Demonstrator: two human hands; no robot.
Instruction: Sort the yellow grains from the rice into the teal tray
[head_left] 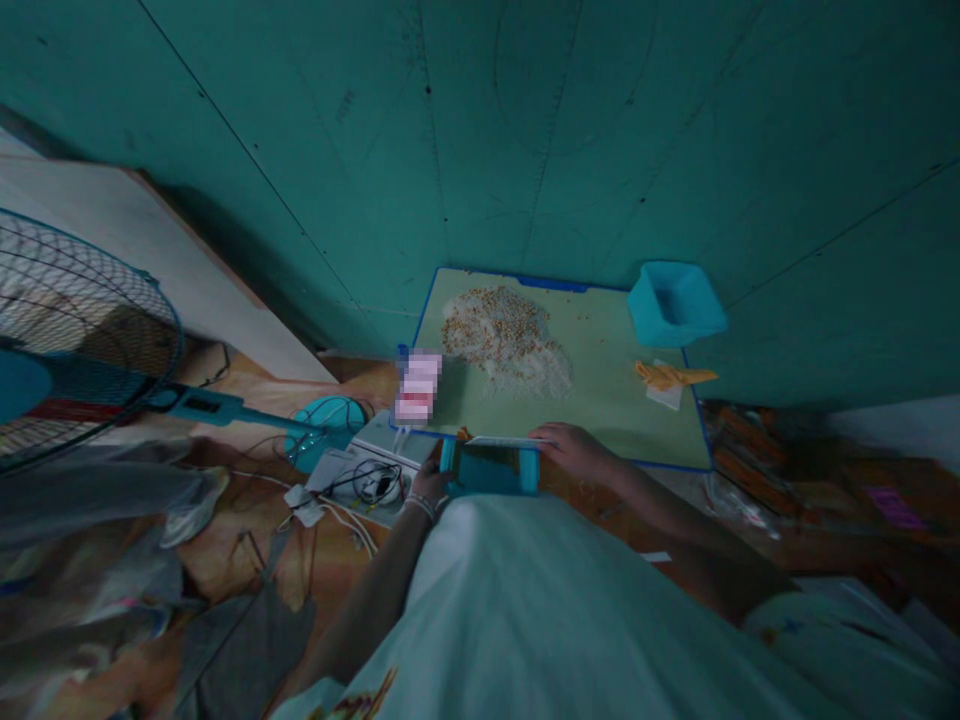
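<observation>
A blue plastic bin [531, 470] sits close against my body at the table's front edge. My left hand [429, 482] is closed on the bin's left side. At the bin's right end, my right hand [576, 450] is closed on a thin white strip [499, 442] that lies across the bin's far edge. Whether these fingers also grip the bin is hidden. Beyond the bin, a heap of white grains mixed with yellow-brown kernels [495, 330] spreads over the pale table [615, 400]. The bin's contents are too dark to tell.
A second blue bin [675, 305] stands at the table's back right, near an orange glove [667, 376] on white paper. A pixelated pink object [418, 388] is at the left edge. Cables [375, 482] and a fan [90, 330] are left; a green wall [525, 130] rises behind.
</observation>
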